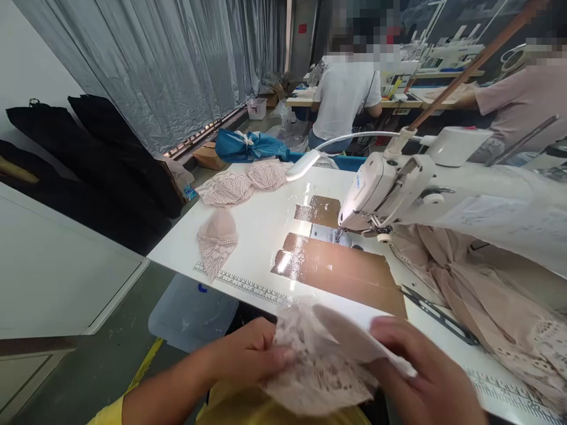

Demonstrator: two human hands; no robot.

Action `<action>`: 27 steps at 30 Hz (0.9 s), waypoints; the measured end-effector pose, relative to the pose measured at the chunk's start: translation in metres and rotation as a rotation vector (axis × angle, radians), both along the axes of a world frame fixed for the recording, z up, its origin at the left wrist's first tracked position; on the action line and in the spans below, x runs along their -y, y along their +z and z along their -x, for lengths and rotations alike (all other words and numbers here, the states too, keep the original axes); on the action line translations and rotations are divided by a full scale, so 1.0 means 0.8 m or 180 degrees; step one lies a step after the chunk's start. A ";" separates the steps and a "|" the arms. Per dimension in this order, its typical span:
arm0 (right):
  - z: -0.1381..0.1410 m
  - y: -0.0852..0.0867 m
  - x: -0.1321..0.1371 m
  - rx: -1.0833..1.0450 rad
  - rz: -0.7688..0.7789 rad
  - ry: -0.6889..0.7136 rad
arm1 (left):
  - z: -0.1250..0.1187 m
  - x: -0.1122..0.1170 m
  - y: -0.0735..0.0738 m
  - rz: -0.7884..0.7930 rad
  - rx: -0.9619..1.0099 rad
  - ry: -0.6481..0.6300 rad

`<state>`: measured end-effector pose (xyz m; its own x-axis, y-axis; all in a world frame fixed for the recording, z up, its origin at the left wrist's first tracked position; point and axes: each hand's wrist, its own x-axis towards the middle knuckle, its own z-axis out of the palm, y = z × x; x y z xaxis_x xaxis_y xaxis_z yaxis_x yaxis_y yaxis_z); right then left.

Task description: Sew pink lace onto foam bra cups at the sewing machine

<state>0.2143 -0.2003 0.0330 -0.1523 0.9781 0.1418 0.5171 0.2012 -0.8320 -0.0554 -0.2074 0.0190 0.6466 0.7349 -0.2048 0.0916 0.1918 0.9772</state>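
Note:
Between my hands, over the front edge of the sewing table (261,248), is a pale pink lace bra cup (323,366). My left hand (261,351) pinches its left side between thumb and fingers. On the right, my right hand (420,366) grips the smooth light layer, slightly blurred. Ahead stands a white sewing machine (398,171), its needle area above a metal plate. A single lace cup (217,239) lies on the table's left part, and a pile of lace cups (243,182) rests at the far left edge.
Thread snips (443,319) lie at the right, beside a heap of pink lace fabric (469,277). Brown tape (336,268) covers part of the tabletop. A white lamp (303,165) arches over it. A clear plastic bin (192,310) is below. Two people sit at machines behind.

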 end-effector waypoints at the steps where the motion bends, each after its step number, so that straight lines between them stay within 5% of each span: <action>1: 0.012 0.001 -0.006 -0.0167 0.0468 0.0466 | -0.001 0.001 0.004 0.0254 0.0385 -0.0429; 4: 0.045 -0.001 -0.016 -0.0938 0.1488 0.1335 | -0.009 -0.001 0.014 0.0285 0.0897 -0.0778; 8: 0.065 -0.004 -0.008 -0.1536 0.2008 0.1412 | -0.024 -0.018 0.014 -0.0766 -0.0095 0.0177; 11: 0.062 -0.005 -0.005 -0.1611 0.2236 0.1228 | -0.026 -0.031 0.002 -0.0510 -0.0129 -0.0015; 14: 0.052 -0.009 -0.005 -0.1813 0.2210 0.0699 | -0.019 -0.037 -0.011 0.0214 0.0186 -0.0371; 21: 0.050 -0.023 -0.002 -0.1992 0.1949 -0.0321 | -0.022 -0.037 -0.008 0.0461 0.0597 -0.0214; 24: 0.045 -0.024 -0.007 -0.1640 0.1635 -0.0082 | -0.032 -0.038 -0.005 0.0342 0.0662 0.0071; 27: 0.032 -0.025 -0.016 -0.1405 0.1532 0.0679 | -0.034 -0.039 -0.005 0.0276 0.0664 0.0131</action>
<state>0.1885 -0.1872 0.0132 -0.3765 0.9028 -0.2081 0.0992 -0.1841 -0.9779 -0.0279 -0.1765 0.0148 0.6514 0.7469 -0.1335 -0.1203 0.2754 0.9538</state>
